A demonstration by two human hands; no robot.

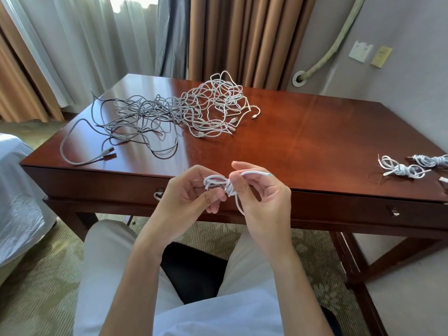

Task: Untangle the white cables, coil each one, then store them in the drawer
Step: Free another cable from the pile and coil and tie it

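Wrapping is the step in hand: left hand point(194, 190) pinches the small white coil point(218, 184) at frame centre, right hand point(257, 187) curled round its loose tail. Keep turns snug (no slack), then tuck the end. Tangled cables point(184, 110) lie upper-centre on the desk point(315, 132).

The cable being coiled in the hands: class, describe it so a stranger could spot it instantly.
Start at the wooden desk. In front of its near edge, the left hand and right hand hold a small white cable bundle. Unlike the other cables, it is off the desk.
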